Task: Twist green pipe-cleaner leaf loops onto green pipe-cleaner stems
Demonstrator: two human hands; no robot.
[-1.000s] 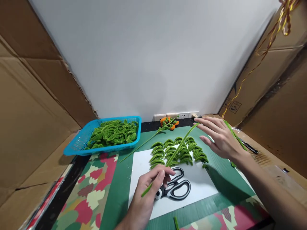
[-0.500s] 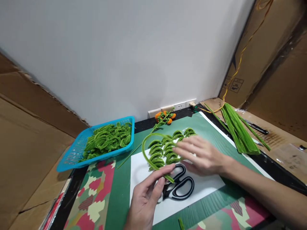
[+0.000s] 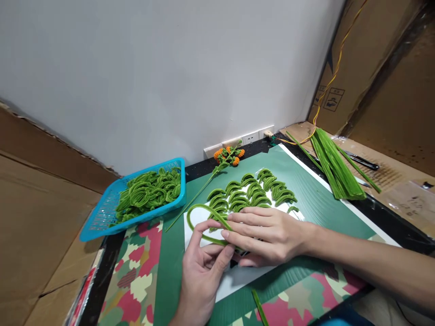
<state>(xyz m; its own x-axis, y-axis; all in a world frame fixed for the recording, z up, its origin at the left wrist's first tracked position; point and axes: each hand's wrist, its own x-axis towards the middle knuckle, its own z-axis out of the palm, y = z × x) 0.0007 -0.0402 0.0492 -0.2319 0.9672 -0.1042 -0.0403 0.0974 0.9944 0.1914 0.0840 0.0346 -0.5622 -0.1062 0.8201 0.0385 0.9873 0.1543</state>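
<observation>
A green pipe cleaner [image 3: 189, 216] is bent into a loop between my two hands. My left hand [image 3: 202, 276] is closed on it, pinching near the crossing with thumb and fingers. From the right, my right hand [image 3: 268, 235] holds the other end, its fingers closed together over the strand. Just beyond the hands, rows of curved green pipe-cleaner pieces [image 3: 238, 199] lie on a white sheet [image 3: 224, 290]. The black-handled scissors are almost wholly hidden beneath my right hand.
A blue basket [image 3: 136, 226] of green looped pieces stands at the left. Behind lies a stem with orange flowers [image 3: 228, 156]. At the right are a bundle of green pipe cleaners [image 3: 336, 167] and a dark-handled knife [image 3: 365, 162]. A loose green strip [image 3: 260, 308] lies near the front.
My right hand has come down and left to meet my left hand, and the pipe cleaner's open arc is now a closed loop. The scissors have become covered. The view has shifted slightly.
</observation>
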